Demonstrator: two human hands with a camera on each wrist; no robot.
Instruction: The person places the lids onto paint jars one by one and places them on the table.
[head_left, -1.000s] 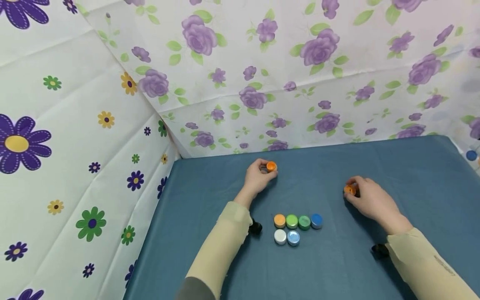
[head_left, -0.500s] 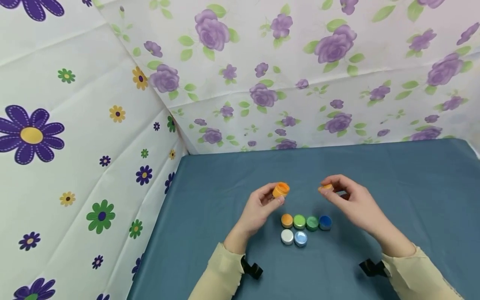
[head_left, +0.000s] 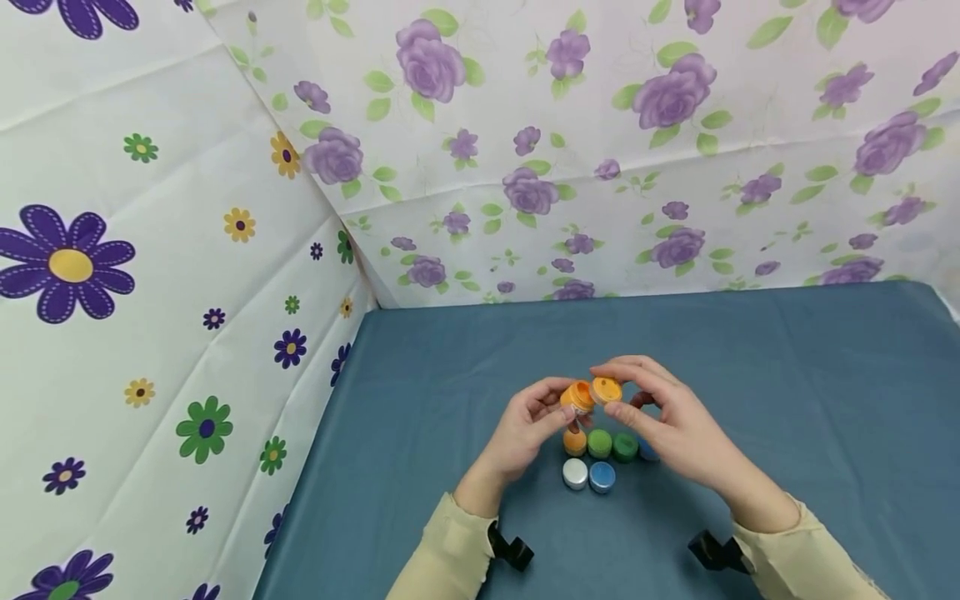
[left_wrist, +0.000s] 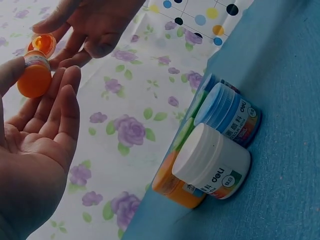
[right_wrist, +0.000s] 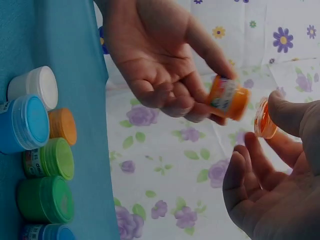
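My left hand [head_left: 529,427] pinches a small uncapped orange paint jar [head_left: 577,398] between thumb and fingers, its mouth tilted toward the right hand. Just right of it, my right hand [head_left: 670,417] pinches the jar's orange lid [head_left: 606,390] by the edge. In the right wrist view a narrow gap separates the jar [right_wrist: 228,99] from the lid [right_wrist: 264,119], whose inner side is smeared with orange paint. Both hands are held above the blue table, over the back row of closed paint jars.
Below the hands stand closed jars in two rows: orange [head_left: 575,442], light green [head_left: 599,443], dark green [head_left: 625,447] and a partly hidden blue one [head_left: 648,451] behind; white [head_left: 575,474] and light blue [head_left: 602,477] in front. Flowered cloth [head_left: 480,167] hangs behind the table [head_left: 810,400].
Both hands have come together from opposite sides of the table and moved nearer the jar rows. The orange jar and its lid, far apart before, are now side by side.
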